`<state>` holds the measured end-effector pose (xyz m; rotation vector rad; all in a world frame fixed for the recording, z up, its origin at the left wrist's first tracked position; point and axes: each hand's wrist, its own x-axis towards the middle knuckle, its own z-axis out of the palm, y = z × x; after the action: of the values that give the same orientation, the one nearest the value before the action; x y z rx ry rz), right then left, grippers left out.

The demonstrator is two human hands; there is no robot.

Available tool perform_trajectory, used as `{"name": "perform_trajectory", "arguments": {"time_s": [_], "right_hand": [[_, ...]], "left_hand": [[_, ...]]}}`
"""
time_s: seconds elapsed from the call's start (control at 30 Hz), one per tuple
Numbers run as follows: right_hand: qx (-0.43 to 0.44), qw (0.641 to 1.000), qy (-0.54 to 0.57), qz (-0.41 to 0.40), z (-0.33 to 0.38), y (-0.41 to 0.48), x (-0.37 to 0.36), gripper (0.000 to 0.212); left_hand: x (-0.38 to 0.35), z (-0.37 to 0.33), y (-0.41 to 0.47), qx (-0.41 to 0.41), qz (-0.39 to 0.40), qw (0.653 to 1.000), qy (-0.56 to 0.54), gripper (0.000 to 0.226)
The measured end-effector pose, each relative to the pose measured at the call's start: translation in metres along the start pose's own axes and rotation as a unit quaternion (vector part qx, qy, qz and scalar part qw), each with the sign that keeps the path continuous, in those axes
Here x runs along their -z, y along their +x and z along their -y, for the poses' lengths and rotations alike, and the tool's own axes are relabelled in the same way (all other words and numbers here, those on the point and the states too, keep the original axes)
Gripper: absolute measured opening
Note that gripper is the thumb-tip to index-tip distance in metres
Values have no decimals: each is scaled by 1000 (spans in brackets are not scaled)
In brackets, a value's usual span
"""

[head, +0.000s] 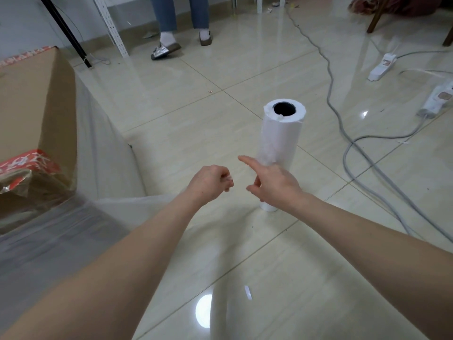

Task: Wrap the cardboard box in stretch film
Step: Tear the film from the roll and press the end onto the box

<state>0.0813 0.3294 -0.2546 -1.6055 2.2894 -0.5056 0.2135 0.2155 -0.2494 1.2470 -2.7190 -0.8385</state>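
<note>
Box (29, 106), matte brown cardboard with red print, sits on the glossy tiled floor (245, 266) at far left, its near faces already veiled in clear, wrinkled film (103, 153). The roll (279, 138), a white cylinder with a dark hollow core, stands upright mid-floor, apart from the box. The left hand (210, 181) is curled, pinching what looks like a whitish film scrap. The right hand (272, 180) is loose, forefinger out, holding nothing, in front of the roll. Likely between passes: next, grasp the roll and pull film taut.
</note>
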Motion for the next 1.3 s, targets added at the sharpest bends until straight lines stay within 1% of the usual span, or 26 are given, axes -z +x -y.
{"name": "perform_trajectory", "arguments": {"time_s": [0.03, 0.07, 0.13, 0.17, 0.2, 0.23, 0.27, 0.3, 0.33, 0.37, 0.4, 0.43, 0.47, 0.53, 0.57, 0.6, 0.67, 0.73, 0.8, 0.87, 1.0, 1.17, 1.27, 1.3], "right_hand": [[-24, 998, -37, 33, 0, 1, -4, 54], [-48, 996, -67, 41, -1, 4, -8, 47], [-74, 993, -91, 3, -3, 7, -11, 29], [-77, 993, -92, -15, -3, 8, -11, 25], [-78, 993, -89, -26, -4, 8, -12, 25], [-77, 993, -84, -32, -5, 9, -12, 25], [-78, 993, -79, -34, -5, 9, -12, 26], [-79, 994, -74, -34, -5, 10, -12, 27], [-80, 994, -70, -35, -4, 10, -12, 27], [-80, 994, -71, -36, -4, 11, -13, 26], [-81, 993, -74, -36, -4, 12, -13, 26], [-81, 993, -76, -36, -4, 13, -13, 25], [-81, 993, -75, -34, -4, 13, -12, 25], [-79, 994, -69, -34, -5, 12, -11, 26], [-77, 994, -70, -36, -6, 11, -11, 26], [-78, 994, -72, -38, -8, 11, -11, 25], [-82, 993, -73, -40, -9, 10, -12, 25], [-77, 994, -76, -32, -11, 9, -15, 28], [-58, 994, -91, -26, -12, 8, -16, 30], [-37, 990, -134, -19, -11, 9, -16, 29], [-24, 981, -193, -3, -5, 11, -14, 27], [-38, 982, -186, 1, 0, 10, -18, 27], [-51, 980, -195, 1, 3, 13, -20, 27], [-57, 979, -193, 2, 2, 14, -19, 27]], "left_hand": [[-2, 0, 1, -2, 7, 1000, -4, 12], [-4, 2, 2, -1, 11, 1000, -12, 10], [-7, 6, 2, 8, 16, 999, -34, 4], [-7, 8, 2, 8, 13, 1000, -14, 12], [-7, 9, 3, -9, -2, 999, 45, 25], [-7, 8, 4, -41, -33, 990, 129, 39], [-7, 4, 4, -86, -72, 973, 200, 51], [-8, -4, 3, -134, -99, 957, 239, 62], [-11, -13, 2, -174, -102, 947, 250, 70], [-17, -22, 2, -197, -87, 943, 254, 77], [-26, -29, 3, -200, -67, 944, 255, 80], [-34, -35, 4, -184, -51, 950, 247, 77], [-41, -39, 7, -156, -44, 960, 230, 67], [-47, -42, 13, -96, -58, 975, 193, 34], [-48, -42, 15, -72, -67, 978, 182, 23], [-49, -41, 17, -51, -67, 982, 171, 19], [-48, -37, 18, -24, -65, 987, 147, 22], [-47, -34, 17, -20, -60, 988, 139, 22], [-46, -31, 16, -37, -44, 989, 138, 21], [-43, -28, 14, -53, -33, 990, 127, 23], [-37, -22, 10, -95, -41, 985, 141, 26], [-30, -8, 6, -128, -16, 983, 128, 27], [-25, -1, 0, -163, 17, 978, 128, 22], [-24, 1, -3, -163, 20, 979, 119, 21]]}}
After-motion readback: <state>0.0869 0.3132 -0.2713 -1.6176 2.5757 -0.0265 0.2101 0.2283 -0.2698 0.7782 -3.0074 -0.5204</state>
